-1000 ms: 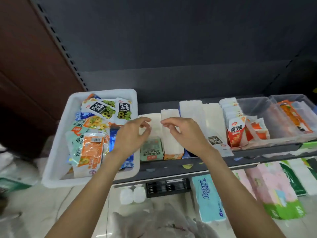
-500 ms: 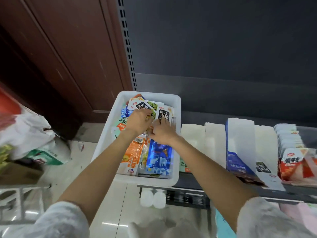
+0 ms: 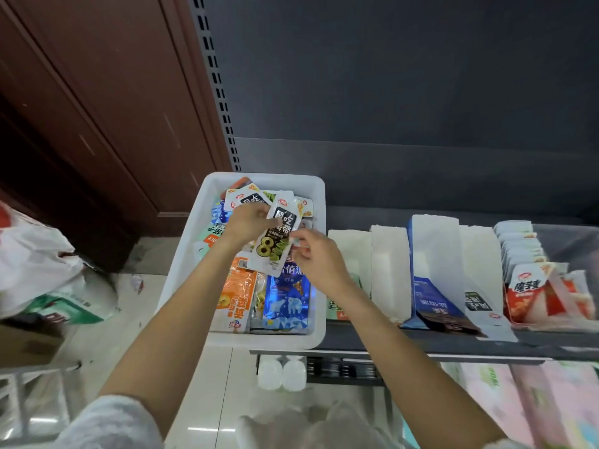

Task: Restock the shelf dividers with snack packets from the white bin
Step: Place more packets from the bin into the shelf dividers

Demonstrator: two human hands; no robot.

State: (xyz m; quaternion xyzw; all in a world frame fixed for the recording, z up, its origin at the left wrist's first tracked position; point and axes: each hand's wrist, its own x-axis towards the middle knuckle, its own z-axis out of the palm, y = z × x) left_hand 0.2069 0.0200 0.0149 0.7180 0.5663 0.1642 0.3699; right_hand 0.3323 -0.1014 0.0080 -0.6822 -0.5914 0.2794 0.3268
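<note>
1. The shelf (image 3: 421,343) runs from the centre to the right edge, dark, with the bin at its left end and the dividers along it.
2. The bin (image 3: 319,254) is white and rectangular, its long axis running away from the person. It is packed with snack packets: an orange packet (image 3: 238,294) and a blue packet (image 3: 287,303) lie flat at the near end, with white, green and blue ones further back.
3. The dividers (image 3: 434,254) stand as white upright panels just right of the bin, forming narrow lanes running front to back. A blue carton (image 3: 431,306) sits in one lane; a green packet (image 3: 335,306) shows at the front of the leftmost lane.
4. A clear tray (image 3: 567,241) at the far right holds a row of red-and-white packets (image 3: 528,290) standing on edge.
5. The held packet (image 3: 275,238), white with a black label and a large "8", is above the middle of the bin, clear of the rest. Its long axis runs near to far, tilted slightly, with the far end leaning right.
6. The left hand (image 3: 249,222) grips the packet's upper left edge, fingers curled round it.
7. The right hand (image 3: 319,257) pinches the packet's right edge between thumb and fingers.
</note>
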